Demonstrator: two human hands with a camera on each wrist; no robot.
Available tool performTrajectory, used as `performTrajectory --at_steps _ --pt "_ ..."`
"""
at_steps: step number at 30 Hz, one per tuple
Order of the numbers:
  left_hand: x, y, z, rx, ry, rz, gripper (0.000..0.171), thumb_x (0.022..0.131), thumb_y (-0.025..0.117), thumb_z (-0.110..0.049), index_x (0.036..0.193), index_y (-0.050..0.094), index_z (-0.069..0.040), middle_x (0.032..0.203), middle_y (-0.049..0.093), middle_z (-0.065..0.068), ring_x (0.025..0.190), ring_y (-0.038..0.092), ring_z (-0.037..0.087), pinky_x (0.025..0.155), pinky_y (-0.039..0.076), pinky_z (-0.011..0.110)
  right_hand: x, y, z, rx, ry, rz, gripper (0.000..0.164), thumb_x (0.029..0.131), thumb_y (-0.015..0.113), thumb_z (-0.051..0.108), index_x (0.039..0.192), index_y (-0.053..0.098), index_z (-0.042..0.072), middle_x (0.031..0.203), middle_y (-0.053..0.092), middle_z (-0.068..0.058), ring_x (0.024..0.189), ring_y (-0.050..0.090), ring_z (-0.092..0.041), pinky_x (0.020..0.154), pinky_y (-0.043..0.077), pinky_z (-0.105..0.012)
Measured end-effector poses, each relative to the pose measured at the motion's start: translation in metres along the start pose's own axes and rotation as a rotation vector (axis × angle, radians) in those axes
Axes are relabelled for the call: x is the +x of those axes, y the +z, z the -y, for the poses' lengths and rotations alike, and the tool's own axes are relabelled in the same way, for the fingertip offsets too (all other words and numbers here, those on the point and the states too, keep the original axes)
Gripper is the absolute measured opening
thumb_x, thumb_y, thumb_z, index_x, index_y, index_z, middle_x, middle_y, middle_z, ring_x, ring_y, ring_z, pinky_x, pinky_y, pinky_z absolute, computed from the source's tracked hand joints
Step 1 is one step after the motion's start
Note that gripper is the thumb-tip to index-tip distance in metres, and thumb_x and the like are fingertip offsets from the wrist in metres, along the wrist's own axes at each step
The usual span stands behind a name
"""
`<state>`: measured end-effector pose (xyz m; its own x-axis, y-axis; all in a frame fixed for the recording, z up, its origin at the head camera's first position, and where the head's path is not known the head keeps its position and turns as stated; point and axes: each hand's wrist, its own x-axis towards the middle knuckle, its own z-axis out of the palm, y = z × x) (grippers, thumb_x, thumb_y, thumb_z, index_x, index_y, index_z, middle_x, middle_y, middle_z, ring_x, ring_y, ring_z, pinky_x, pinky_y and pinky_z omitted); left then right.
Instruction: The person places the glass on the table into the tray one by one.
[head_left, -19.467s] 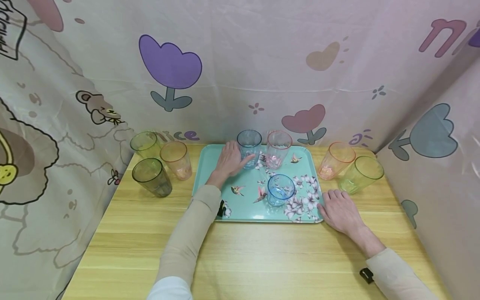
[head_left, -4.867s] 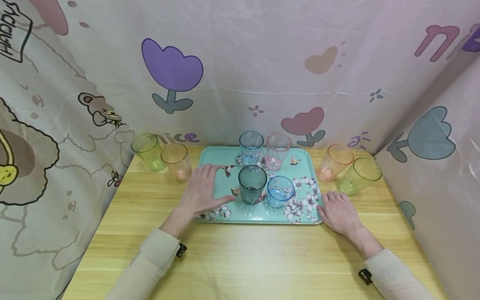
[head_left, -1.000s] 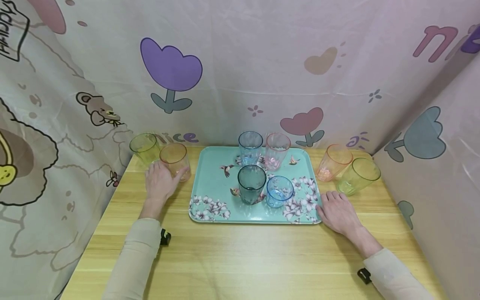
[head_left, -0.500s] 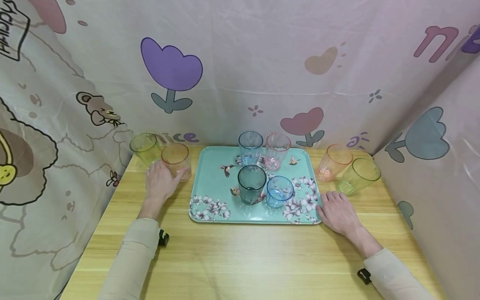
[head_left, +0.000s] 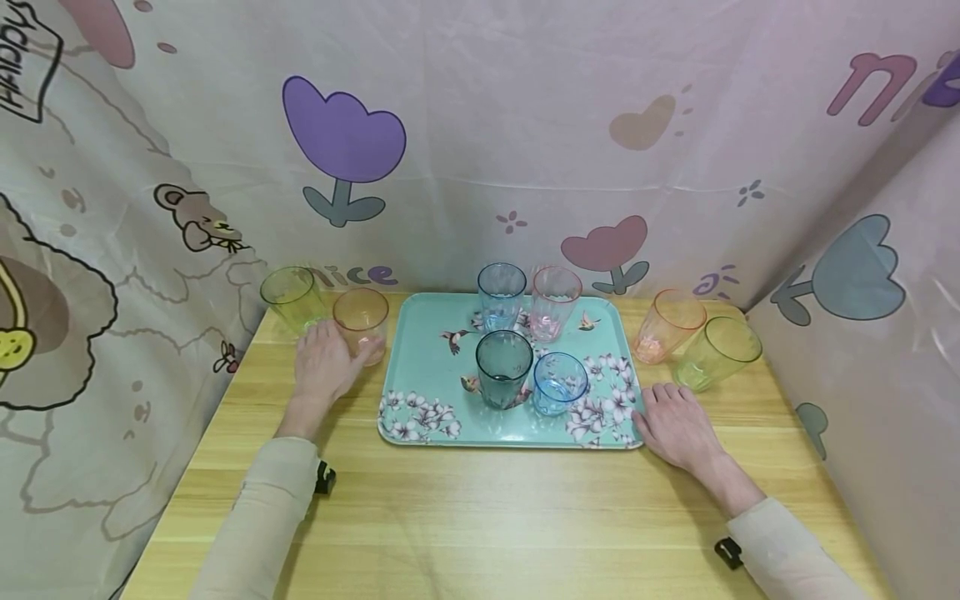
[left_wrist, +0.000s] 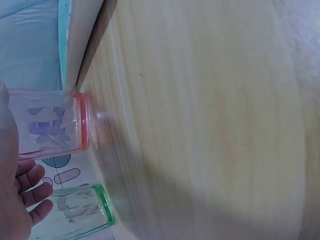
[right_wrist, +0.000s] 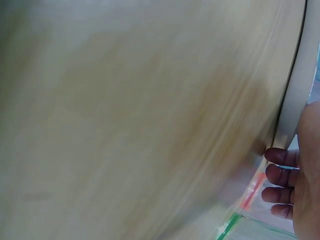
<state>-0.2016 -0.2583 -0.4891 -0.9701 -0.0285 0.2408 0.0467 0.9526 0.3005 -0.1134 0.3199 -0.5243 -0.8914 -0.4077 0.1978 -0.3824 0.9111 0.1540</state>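
Note:
My left hand (head_left: 324, 367) grips an orange-rimmed glass (head_left: 362, 312) at the table's left, thumb across its front and fingers along its left side. In the left wrist view that glass (left_wrist: 50, 122) stands between thumb and curled fingertips. Behind the hand is a yellow-green glass (head_left: 292, 296). My right hand (head_left: 678, 425) rests at the right front corner of the turquoise tray (head_left: 427, 367), thumb against its edge, fingers loosely bent. On the tray stand a dark grey glass (head_left: 504, 371), a short blue glass (head_left: 560, 383), a tall blue-rimmed glass (head_left: 501, 296) and a pink-rimmed glass (head_left: 556, 304).
Right of the tray, another orange-rimmed glass (head_left: 670, 325) and a second yellow-green glass (head_left: 718, 354) stand on the wooden table (head_left: 525, 517). A printed curtain (head_left: 465, 125) encloses the back and sides.
The dark grey glass went from the left of the table onto the tray. Since then my left hand has moved to the orange-rimmed glass, which has just shifted slightly right. My right hand stays put.

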Motion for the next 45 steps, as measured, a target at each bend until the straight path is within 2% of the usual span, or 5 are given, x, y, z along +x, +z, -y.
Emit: performTrajectory --at_steps 11,18,33,39,45 --pt "0.001 -0.002 -0.006 0.059 0.053 0.010 0.098 0.096 0.053 -0.076 0.126 0.051 0.016 0.111 0.058 0.031 0.107 0.055 0.046 0.094 0.044 0.058 0.000 0.000 0.000 0.007 0.004 0.011 0.033 0.100 0.061 0.033 0.097 0.060 0.000 0.088 0.063 -0.015 0.095 0.063 -0.037 0.084 0.046 -0.050" --pt "0.003 -0.007 -0.010 0.089 0.089 -0.017 0.096 0.094 0.057 -0.075 0.126 0.052 0.016 0.112 0.061 0.032 0.106 0.058 0.046 0.091 0.045 0.056 0.000 0.000 0.000 0.004 0.010 0.022 0.034 0.100 0.061 0.033 0.099 0.061 -0.001 0.091 0.064 -0.016 0.097 0.064 -0.038 0.085 0.047 -0.051" --pt "0.001 -0.023 -0.015 0.201 0.213 -0.058 0.085 0.087 0.073 -0.068 0.109 0.055 0.012 0.097 0.060 0.026 0.096 0.059 0.044 0.083 0.045 0.051 0.000 -0.001 -0.001 0.006 0.014 0.033 0.034 0.100 0.061 0.034 0.099 0.060 0.000 0.090 0.063 -0.015 0.095 0.063 -0.037 0.084 0.047 -0.050" --pt "0.002 -0.030 -0.019 0.221 0.263 -0.080 0.081 0.086 0.073 -0.068 0.103 0.055 0.009 0.095 0.061 0.024 0.090 0.059 0.041 0.079 0.044 0.048 0.000 -0.001 0.000 0.008 0.013 0.036 0.034 0.100 0.061 0.034 0.099 0.060 0.000 0.090 0.063 -0.015 0.095 0.063 -0.037 0.084 0.046 -0.050" --pt "0.003 -0.034 -0.021 0.200 0.282 -0.094 0.083 0.087 0.069 -0.071 0.103 0.054 0.009 0.096 0.060 0.025 0.090 0.057 0.042 0.078 0.042 0.048 0.000 0.000 0.000 0.012 0.015 0.029 0.033 0.100 0.061 0.033 0.098 0.059 0.001 0.089 0.062 -0.015 0.094 0.063 -0.037 0.084 0.046 -0.049"
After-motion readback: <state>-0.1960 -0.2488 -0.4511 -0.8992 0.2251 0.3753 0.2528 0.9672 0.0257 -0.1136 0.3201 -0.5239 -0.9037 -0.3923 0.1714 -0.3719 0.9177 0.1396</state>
